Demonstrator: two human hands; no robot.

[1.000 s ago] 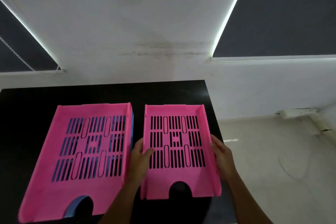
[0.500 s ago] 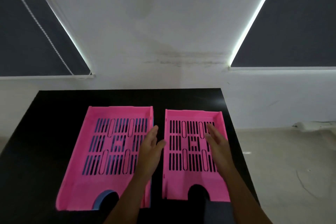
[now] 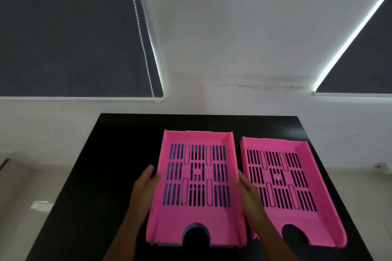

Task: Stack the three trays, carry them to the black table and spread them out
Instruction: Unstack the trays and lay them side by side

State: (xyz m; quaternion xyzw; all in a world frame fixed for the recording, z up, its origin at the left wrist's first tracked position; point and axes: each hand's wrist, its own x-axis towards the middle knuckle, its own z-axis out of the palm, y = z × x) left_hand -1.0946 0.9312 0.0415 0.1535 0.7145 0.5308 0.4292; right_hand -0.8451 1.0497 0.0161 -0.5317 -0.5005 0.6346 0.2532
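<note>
Two pink slotted trays lie side by side on the black table (image 3: 106, 176). The left pink tray (image 3: 169, 226) sits nested on a blue tray (image 3: 196, 225), which shows only at the front notch and through the slots. The right pink tray (image 3: 326, 207) lies alone near the table's right edge. My left hand (image 3: 145, 190) presses against the left wall of the left pink tray. In the narrow gap between the two pink trays, my right hand (image 3: 249, 195) lies against that tray's right wall. The tray is held between both hands.
The table's left half is bare black surface. A white wall with two dark roller blinds (image 3: 74, 27) stands behind the table, and a bead cord (image 3: 140, 27) hangs from the left blind. Pale floor (image 3: 31, 197) shows on both sides of the table.
Both hands left the right pink tray and moved left to the sides of the stacked pink tray. The view shifted left, so the trays now sit further right in the frame.
</note>
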